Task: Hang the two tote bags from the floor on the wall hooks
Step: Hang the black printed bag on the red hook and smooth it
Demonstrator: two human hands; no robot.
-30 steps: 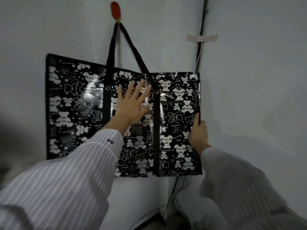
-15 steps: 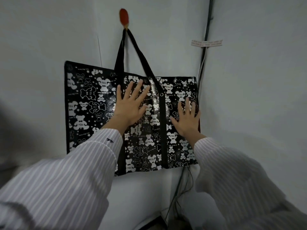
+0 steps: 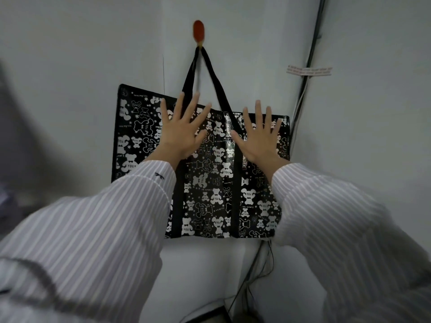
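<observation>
Head view, facing a room corner. Two plain pale grey-white painted walls (image 3: 70,66) meet at a vertical corner line on the right; surface matte, unmarked apart from a thin vertical seam just left of the hook.

Small red-orange oval wall hook (image 3: 199,32) fixed high on the left-hand wall. Glossy black woven-plastic tote bag with white bear print (image 3: 211,183) hangs from it by its black webbing handles (image 3: 217,87), which form a narrow inverted V up to the hook. Bag lies flat against the wall; its right edge reaches nearly into the corner, top edge slopes slightly down to the right. Only this one bag is in view.

Left hand (image 3: 180,134): palm flat on the upper middle of the bag, fingers spread wide, fingertips crossing the bag's top edge beside the left handle strap. Gripping nothing.

Right hand (image 3: 258,138): palm flat on the upper right of the bag, fingers spread, gripping nothing. Both arms in white sleeves with fine grey stripes (image 3: 93,229).

Dark cables (image 3: 310,54) run down the corner, held by a strip of pale printed tape (image 3: 309,71), and reappear below the bag (image 3: 254,271). Left margin of frame is dark and blurred; cannot tell what is there.
</observation>
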